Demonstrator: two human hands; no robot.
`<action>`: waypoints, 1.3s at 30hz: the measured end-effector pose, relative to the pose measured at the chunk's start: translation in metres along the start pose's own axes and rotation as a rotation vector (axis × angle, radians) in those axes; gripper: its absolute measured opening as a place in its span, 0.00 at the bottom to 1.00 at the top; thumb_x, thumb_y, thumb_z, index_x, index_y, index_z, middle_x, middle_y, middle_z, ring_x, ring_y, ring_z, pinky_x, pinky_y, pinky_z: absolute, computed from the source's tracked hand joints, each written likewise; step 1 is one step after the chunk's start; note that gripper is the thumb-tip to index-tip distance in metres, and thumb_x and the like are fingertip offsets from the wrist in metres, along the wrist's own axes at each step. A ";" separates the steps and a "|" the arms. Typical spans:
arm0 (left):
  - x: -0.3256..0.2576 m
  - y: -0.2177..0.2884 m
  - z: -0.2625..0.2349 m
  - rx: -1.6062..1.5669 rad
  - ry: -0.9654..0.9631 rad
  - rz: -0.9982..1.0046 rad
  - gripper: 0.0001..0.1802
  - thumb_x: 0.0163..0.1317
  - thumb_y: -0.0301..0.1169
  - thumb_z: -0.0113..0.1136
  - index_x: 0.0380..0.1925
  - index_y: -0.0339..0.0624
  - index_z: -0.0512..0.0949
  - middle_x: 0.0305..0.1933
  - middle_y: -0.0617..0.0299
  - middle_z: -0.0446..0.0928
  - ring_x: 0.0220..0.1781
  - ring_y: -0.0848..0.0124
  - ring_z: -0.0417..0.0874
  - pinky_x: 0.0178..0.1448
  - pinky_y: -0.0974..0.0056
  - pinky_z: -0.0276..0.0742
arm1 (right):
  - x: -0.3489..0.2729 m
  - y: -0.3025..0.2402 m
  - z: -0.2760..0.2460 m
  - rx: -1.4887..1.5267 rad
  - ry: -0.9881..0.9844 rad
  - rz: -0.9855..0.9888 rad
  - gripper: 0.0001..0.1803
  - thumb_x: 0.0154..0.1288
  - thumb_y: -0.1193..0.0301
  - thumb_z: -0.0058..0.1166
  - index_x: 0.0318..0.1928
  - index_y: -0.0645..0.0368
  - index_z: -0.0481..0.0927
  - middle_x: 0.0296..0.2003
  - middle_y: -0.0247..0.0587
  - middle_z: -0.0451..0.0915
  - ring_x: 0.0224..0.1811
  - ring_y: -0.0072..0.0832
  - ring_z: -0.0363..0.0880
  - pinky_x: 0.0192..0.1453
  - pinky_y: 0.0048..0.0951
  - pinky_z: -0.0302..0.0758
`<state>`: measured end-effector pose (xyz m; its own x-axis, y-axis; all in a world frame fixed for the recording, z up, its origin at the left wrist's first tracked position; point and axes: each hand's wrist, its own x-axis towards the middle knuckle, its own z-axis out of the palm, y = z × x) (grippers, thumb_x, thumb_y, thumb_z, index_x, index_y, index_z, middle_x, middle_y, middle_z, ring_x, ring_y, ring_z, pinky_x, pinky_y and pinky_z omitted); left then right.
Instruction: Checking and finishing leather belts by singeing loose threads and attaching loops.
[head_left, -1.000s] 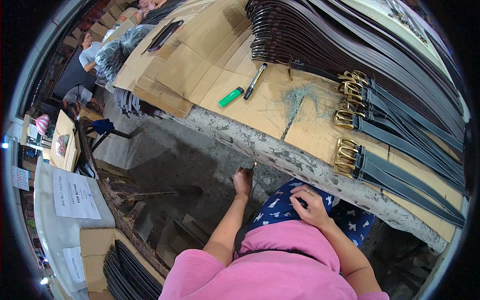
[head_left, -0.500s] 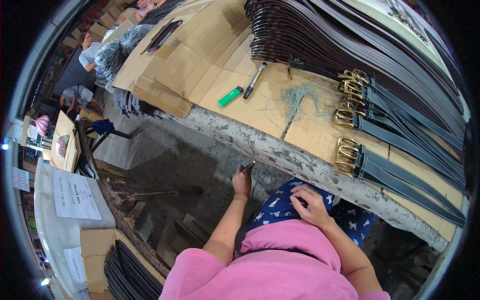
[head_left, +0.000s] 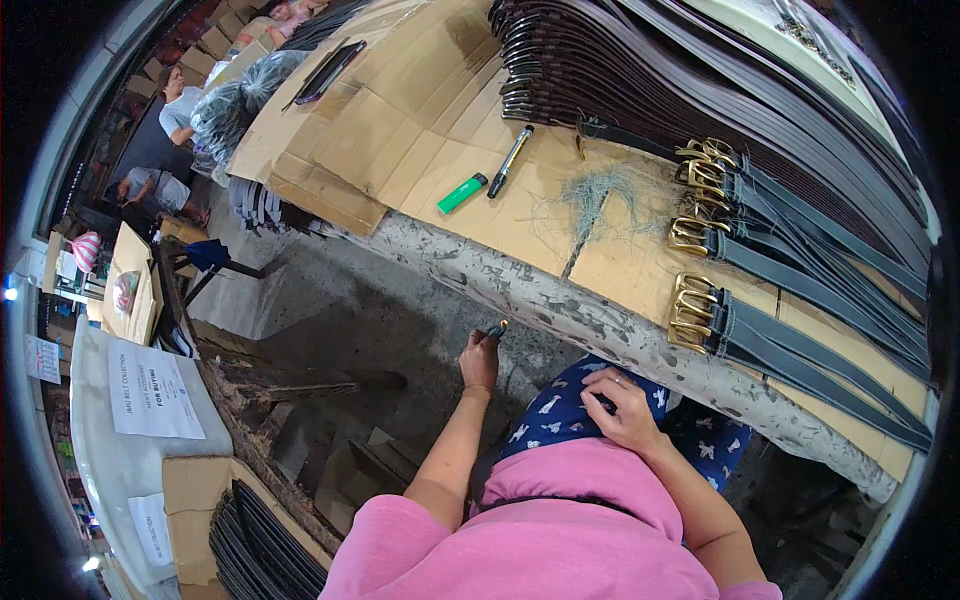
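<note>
My left hand (head_left: pixel 479 362) is stretched out low over the floor, beside the table's front edge. Its fingers are closed round a small dark object (head_left: pixel 495 331) with a bright orange glow at the tip; its kind is not clear. On my thigh, over blue patterned trousers (head_left: pixel 545 410), rests my right hand (head_left: pixel 622 408), with a ring on one finger. Its fingers are curled in, and a dark patch shows inside them that I cannot make out. Nearest on the table are dark belts (head_left: pixel 790 350) with gold buckles (head_left: pixel 692 312) and a tangle of loose grey-green threads (head_left: pixel 597 205).
The cardboard-covered table (head_left: pixel 540 235) carries a black-and-silver marker (head_left: pixel 511 162), a stubby green object with a dark end (head_left: pixel 461 194) and stacked dark belts (head_left: pixel 640 80). A box of black strips (head_left: pixel 262 540) stands at lower left, near a wooden beam (head_left: pixel 280 382). People sit at upper left.
My left hand has turned a little and shifted slightly left, showing more of the dark object. My right hand stays on my thigh. A person in the background has moved slightly.
</note>
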<state>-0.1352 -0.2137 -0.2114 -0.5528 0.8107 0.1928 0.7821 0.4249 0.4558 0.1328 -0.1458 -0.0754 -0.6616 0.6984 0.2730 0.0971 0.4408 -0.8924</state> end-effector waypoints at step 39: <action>-0.005 -0.009 -0.137 -1.117 0.598 -0.725 0.12 0.68 0.28 0.53 0.46 0.33 0.68 0.47 0.47 0.79 0.49 0.60 0.83 0.49 0.62 0.80 | 0.036 -0.042 0.014 -0.022 -0.128 -0.431 0.07 0.60 0.72 0.57 0.38 0.59 0.74 0.37 0.42 0.74 0.40 0.39 0.76 0.46 0.35 0.73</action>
<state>-0.1787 -0.2767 -0.0969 -0.9730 0.1556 -0.1702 -0.1862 -0.0941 0.9780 0.0945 -0.1472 -0.0332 -0.7313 0.3738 0.5704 -0.1929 0.6889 -0.6987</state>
